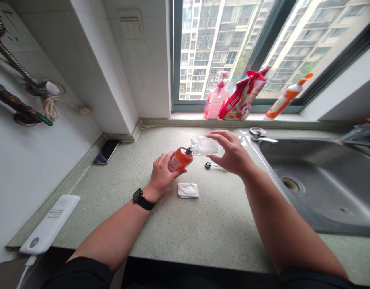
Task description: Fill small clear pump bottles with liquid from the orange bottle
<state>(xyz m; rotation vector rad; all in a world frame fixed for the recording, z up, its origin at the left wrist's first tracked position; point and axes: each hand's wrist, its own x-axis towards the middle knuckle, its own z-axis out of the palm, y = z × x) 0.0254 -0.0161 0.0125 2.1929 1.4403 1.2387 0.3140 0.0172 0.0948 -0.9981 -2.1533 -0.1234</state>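
Observation:
My left hand (163,170) is wrapped round an orange bottle (182,157) with a dark neck, which leans to the right. Between thumb and fingers, my right hand (231,152) grips a clear bottle (205,145) tipped on its side. The mouths of the two bottles meet, or nearly so; I cannot tell whether they touch. Below the right hand a black pump top (208,165) with a pale tube lies on the counter. A folded white tissue (188,190) rests in front of the bottles.
A steel sink (320,216) with a tap (263,138) is at the right. A pink pump bottle (217,100), a red bag (243,96) and an orange-white bottle (284,100) stand on the windowsill. A phone (107,151) and a white power bank (50,224) lie at the left.

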